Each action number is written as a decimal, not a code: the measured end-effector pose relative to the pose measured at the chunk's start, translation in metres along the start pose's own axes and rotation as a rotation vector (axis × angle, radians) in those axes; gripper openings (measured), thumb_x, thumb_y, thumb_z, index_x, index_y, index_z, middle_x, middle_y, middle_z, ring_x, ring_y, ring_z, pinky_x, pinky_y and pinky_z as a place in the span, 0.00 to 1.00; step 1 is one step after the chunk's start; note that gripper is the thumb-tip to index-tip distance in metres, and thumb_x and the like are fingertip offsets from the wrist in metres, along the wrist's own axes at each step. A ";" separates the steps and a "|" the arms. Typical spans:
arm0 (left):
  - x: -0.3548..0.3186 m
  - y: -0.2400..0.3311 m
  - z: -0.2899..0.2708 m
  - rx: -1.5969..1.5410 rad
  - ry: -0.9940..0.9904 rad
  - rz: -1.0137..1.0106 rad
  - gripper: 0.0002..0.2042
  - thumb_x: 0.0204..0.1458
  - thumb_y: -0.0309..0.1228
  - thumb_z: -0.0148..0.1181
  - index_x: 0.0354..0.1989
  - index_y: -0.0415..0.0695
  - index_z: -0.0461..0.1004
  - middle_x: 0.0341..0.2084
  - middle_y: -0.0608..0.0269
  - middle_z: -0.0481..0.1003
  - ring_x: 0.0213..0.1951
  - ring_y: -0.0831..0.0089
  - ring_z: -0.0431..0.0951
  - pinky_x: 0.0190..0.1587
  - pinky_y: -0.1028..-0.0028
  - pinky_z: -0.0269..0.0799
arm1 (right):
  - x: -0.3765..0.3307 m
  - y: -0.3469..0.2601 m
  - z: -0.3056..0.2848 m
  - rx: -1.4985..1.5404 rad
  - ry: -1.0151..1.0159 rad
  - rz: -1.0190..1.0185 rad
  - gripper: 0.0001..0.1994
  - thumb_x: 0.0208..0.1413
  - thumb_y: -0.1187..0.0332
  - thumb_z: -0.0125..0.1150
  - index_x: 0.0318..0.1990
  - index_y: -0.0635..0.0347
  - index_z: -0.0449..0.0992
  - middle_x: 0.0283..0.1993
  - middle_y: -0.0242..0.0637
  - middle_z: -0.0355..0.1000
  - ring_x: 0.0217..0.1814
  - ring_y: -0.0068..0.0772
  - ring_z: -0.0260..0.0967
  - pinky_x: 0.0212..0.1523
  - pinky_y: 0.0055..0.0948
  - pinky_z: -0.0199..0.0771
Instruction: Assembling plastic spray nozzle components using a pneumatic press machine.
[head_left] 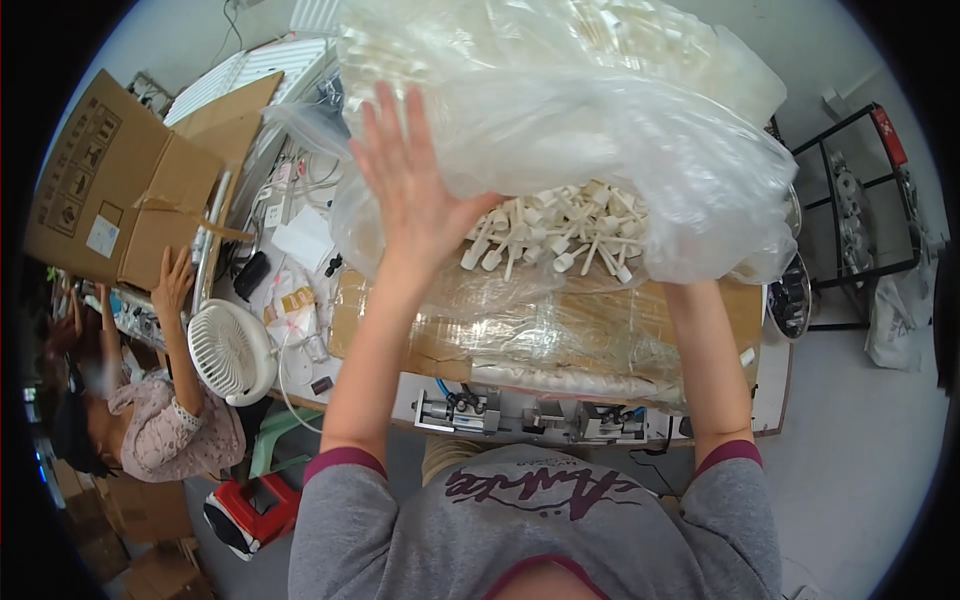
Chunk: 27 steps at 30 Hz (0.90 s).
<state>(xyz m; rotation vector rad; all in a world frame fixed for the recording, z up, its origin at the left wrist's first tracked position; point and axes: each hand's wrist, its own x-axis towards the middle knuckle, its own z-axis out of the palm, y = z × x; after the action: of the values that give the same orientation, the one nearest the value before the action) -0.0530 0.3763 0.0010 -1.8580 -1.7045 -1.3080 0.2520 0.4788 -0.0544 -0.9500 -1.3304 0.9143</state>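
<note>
Crinkly clear bag [620, 130], white plastic pieces [560, 235]

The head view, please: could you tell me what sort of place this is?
Probably a small assembly or packing workshop: a clear plastic bag of small white plastic parts, a metal fixture on the bench edge, and cardboard boxes.

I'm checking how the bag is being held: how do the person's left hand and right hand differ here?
The left hand lies in plain view, open with fingers spread, flat on the outside of the big clear plastic bag of small white plastic parts. The right hand is hidden behind that bag, so only its forearm shows and its grip cannot be judged. Both arms reach up from grey sleeves with maroon cuffs to the same bag.
</note>
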 end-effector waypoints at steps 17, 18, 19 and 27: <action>0.103 0.088 0.034 -0.386 -0.204 0.484 0.20 0.52 0.37 0.62 0.55 0.51 0.77 0.59 0.65 0.73 0.61 0.67 0.71 0.64 0.55 0.61 | 0.020 -0.073 0.045 -0.273 -0.026 -0.203 0.11 0.58 0.67 0.53 0.46 0.61 0.70 0.42 0.30 0.68 0.42 0.22 0.64 0.42 0.25 0.63; 0.105 0.086 0.035 -0.386 -0.208 0.483 0.20 0.52 0.37 0.62 0.54 0.51 0.77 0.59 0.65 0.73 0.61 0.67 0.71 0.63 0.55 0.62 | 0.030 -0.077 0.041 -0.272 -0.026 -0.206 0.11 0.58 0.67 0.53 0.45 0.61 0.71 0.41 0.30 0.68 0.41 0.22 0.64 0.41 0.25 0.63; 0.107 0.084 0.034 -0.382 -0.206 0.481 0.20 0.52 0.37 0.62 0.54 0.51 0.77 0.58 0.65 0.73 0.60 0.67 0.71 0.63 0.55 0.62 | 0.039 -0.082 0.037 -0.272 -0.029 -0.213 0.10 0.58 0.67 0.53 0.44 0.61 0.71 0.40 0.30 0.68 0.41 0.22 0.64 0.41 0.25 0.63; 0.110 0.077 0.031 -0.375 -0.188 0.478 0.18 0.52 0.36 0.61 0.52 0.50 0.77 0.55 0.65 0.74 0.56 0.67 0.73 0.59 0.57 0.64 | 0.058 -0.099 0.017 -0.251 -0.048 -0.187 0.07 0.55 0.70 0.52 0.37 0.62 0.73 0.32 0.30 0.69 0.35 0.21 0.63 0.36 0.26 0.62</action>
<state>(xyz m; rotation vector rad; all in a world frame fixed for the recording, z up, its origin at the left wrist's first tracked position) 0.0161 0.4494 0.0948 -2.4696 -1.0242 -1.3398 0.2372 0.4980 0.0586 -0.9794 -1.5722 0.6403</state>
